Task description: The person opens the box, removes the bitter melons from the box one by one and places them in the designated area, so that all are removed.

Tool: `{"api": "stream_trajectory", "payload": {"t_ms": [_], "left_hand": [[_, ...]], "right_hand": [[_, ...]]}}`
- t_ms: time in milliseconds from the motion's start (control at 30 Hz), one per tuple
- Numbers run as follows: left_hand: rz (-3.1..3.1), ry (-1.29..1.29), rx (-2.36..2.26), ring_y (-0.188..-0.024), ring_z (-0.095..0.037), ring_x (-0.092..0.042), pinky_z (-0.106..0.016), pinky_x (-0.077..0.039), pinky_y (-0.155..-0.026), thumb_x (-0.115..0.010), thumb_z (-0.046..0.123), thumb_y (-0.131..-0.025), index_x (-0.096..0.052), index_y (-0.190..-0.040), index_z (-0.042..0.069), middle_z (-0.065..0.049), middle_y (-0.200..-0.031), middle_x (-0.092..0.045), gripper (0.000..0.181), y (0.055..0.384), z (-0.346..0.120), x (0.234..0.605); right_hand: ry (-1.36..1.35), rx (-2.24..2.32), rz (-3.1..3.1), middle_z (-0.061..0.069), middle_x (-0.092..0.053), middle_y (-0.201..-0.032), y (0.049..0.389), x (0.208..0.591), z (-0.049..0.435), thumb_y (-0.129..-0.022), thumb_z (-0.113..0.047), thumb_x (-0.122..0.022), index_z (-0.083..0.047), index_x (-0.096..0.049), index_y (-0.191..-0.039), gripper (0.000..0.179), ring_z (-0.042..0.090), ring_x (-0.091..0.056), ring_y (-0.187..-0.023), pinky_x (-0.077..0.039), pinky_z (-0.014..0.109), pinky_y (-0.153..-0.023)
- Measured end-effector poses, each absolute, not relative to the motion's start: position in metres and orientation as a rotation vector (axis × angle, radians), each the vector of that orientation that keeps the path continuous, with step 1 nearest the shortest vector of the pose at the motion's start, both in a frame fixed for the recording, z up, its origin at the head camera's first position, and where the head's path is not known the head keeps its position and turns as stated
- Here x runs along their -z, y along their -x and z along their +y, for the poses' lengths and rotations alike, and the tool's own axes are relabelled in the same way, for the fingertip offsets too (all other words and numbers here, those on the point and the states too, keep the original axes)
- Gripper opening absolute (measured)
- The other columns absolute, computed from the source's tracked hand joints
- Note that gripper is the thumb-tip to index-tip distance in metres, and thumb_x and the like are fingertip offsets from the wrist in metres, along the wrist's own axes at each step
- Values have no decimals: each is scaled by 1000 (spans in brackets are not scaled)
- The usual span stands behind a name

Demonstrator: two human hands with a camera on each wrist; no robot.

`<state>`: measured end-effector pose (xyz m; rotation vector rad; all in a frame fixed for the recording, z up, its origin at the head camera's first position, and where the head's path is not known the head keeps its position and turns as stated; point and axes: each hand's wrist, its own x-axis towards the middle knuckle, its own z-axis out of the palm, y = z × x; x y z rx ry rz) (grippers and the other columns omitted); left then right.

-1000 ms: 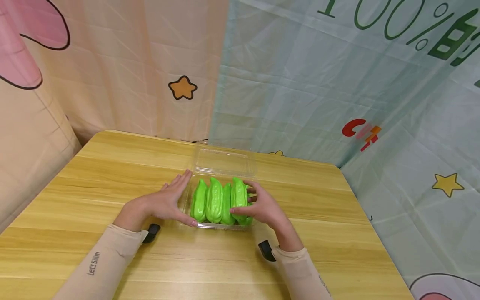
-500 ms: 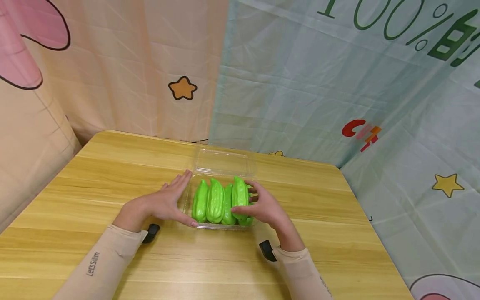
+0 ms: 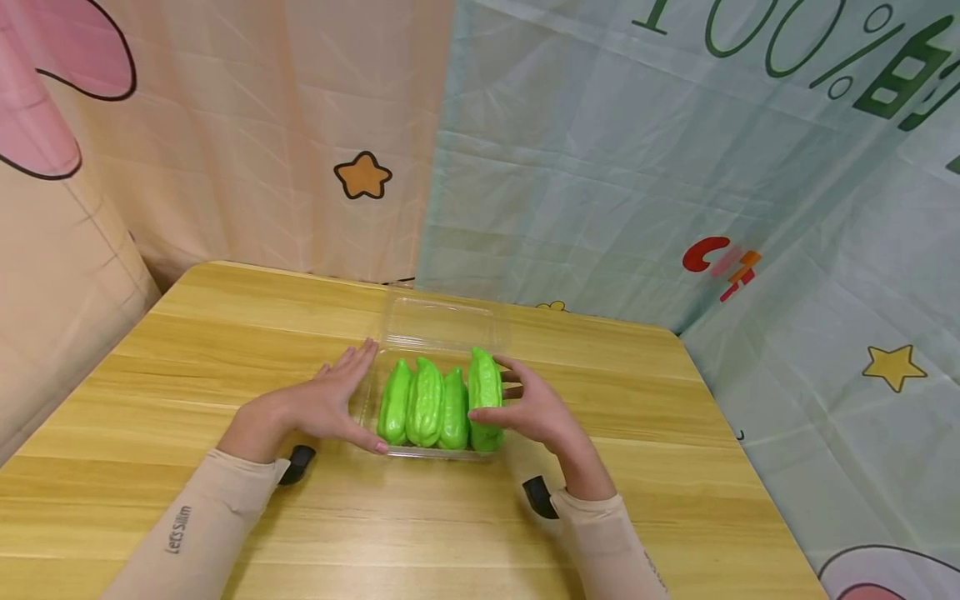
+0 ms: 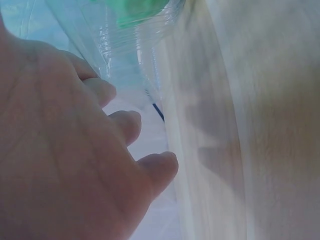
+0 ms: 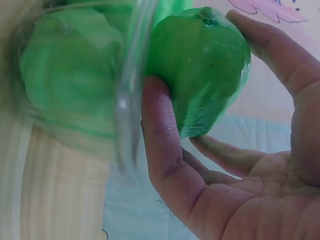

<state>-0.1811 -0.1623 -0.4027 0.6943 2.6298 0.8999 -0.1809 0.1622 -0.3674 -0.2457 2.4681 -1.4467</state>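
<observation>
A clear plastic clamshell container (image 3: 442,456) holds several shiny, bumpy green bitter melons (image 3: 426,404) standing side by side. At its right end my right hand (image 3: 532,407) grips one bitter melon (image 3: 485,387), thumb on the near side and fingers round the far side. The right wrist view shows this bitter melon (image 5: 205,65) raised above the container's rim (image 5: 127,100). My left hand (image 3: 322,408) lies along the container's left side, fingers spread and straight, thumb by the front left corner. In the left wrist view the left hand (image 4: 75,145) pinches nothing.
The container's clear lid (image 3: 442,323) is folded back toward the rear of the wooden table (image 3: 225,350). Behind the table hangs a printed curtain (image 3: 585,167), reaching round to the right side. Black wrist pieces (image 3: 540,497) stick out beside both sleeves.
My right hand has lifted the gripped bitter melon slightly and moved a little right. The other bitter melons and the container have shifted slightly left, along with my left hand.
</observation>
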Motion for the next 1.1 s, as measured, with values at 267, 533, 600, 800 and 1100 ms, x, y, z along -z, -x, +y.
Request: {"api": "stream_trajectory", "payload": {"t_ms": [267, 533, 600, 800, 1100], "left_hand": [[2613, -680, -891, -149, -44, 13, -69, 2, -114, -83, 69, -65, 14, -158, 4, -18, -165, 16, 150, 180, -166, 400], [2590, -676, -916, -148, -45, 14, -70, 3, -113, -85, 65, -67, 14, -158, 2, -21, -165, 16, 149, 178, -169, 396], [2583, -680, -928, -148, -46, 14, -70, 3, -112, -86, 63, -67, 14, -158, 1, -22, -164, 15, 149, 178, -169, 395], [2574, -679, -940, -148, -47, 14, -71, 2, -112, -87, 61, -67, 13, -158, 1, -22, -164, 15, 148, 177, -169, 395], [2574, -678, -936, -148, -46, 13, -71, 2, -112, -86, 62, -67, 12, -158, 0, -21, -165, 15, 148, 177, -169, 394]], "right_hand": [[285, 1479, 2449, 13, -50, -145, 183, 362, 172, -76, -20, -89, -13, -41, -154, 92, 36, -54, -123, -55, 45, -88], [274, 1497, 2449, 16, -49, -145, 186, 358, 185, -78, -19, -88, -14, -40, -155, 91, 37, -53, -124, -54, 46, -89], [274, 1503, 2448, 17, -48, -145, 187, 357, 188, -79, -18, -87, -13, -39, -155, 91, 37, -53, -125, -54, 46, -90], [276, 1525, 2438, 19, -46, -146, 189, 356, 195, -80, -15, -86, -11, -37, -156, 91, 40, -52, -127, -54, 46, -90], [264, 1539, 2445, 22, -44, -148, 191, 353, 208, -80, -12, -86, -10, -34, -157, 93, 43, -50, -128, -53, 47, -92]]}}
